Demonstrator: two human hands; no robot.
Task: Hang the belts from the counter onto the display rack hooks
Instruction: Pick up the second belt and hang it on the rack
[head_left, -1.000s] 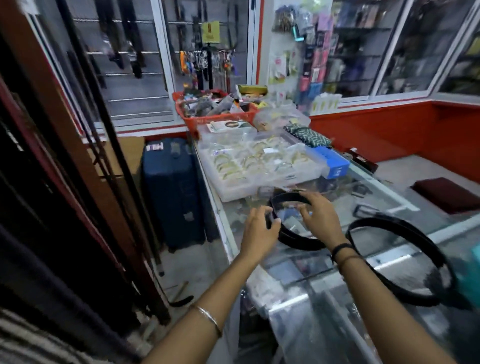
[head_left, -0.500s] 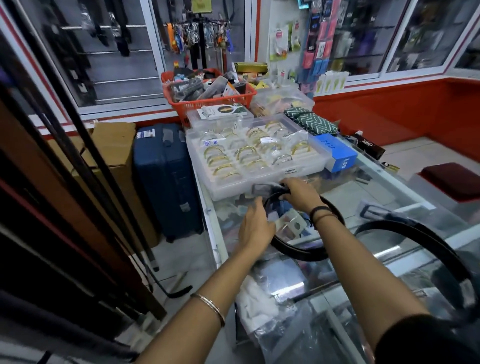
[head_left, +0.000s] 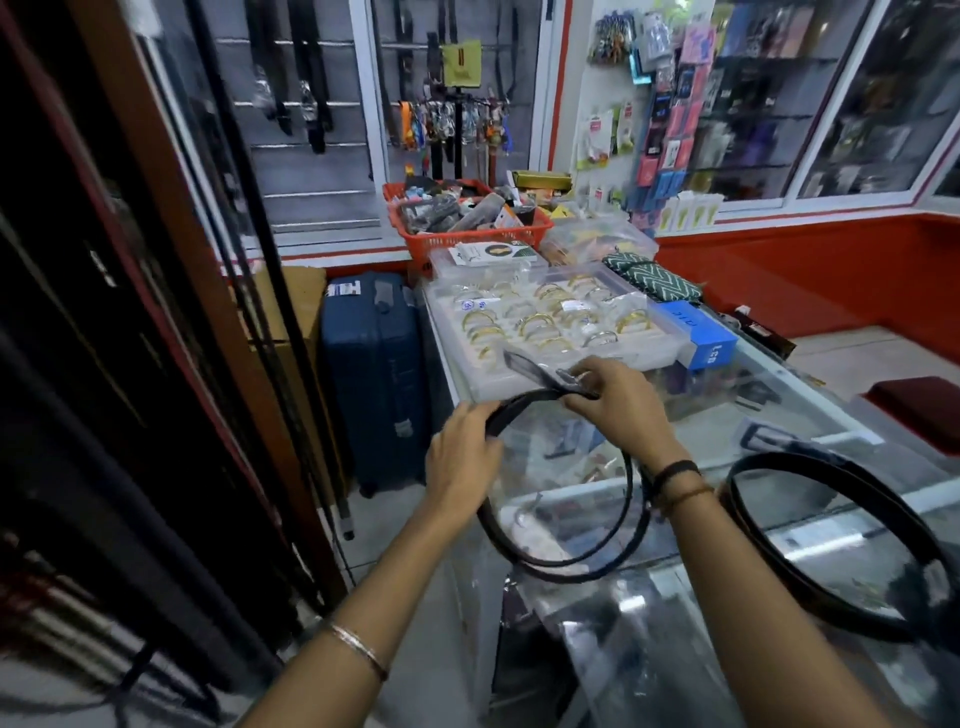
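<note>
Black belt (head_left: 563, 558), coiled in a loop, lifted at frame centre above the glass counter (head_left: 675, 525): left hand (head_left: 462, 460) closed on the strap's left arc, right hand (head_left: 615, 402) pinching the end near the buckle, which looks wrapped in clear plastic. Second black belt (head_left: 841, 545) lying coiled on the glass at lower right, untouched. Judged early to midway: one belt picked up but not yet carried to a hook, at least one more left on the counter. Dark belts (head_left: 304, 78) already hanging on the slatted wall rack (head_left: 311, 156) at upper left, well apart from the hands; cannot tell which hooks are free. Crowded counter beyond the hands: clear tray of bangles (head_left: 550, 322), blue box (head_left: 698, 340), orange basket (head_left: 467, 223). Blue suitcase (head_left: 371, 374) on the floor at left, glazed display cabinets (head_left: 810, 93) at upper right.
</note>
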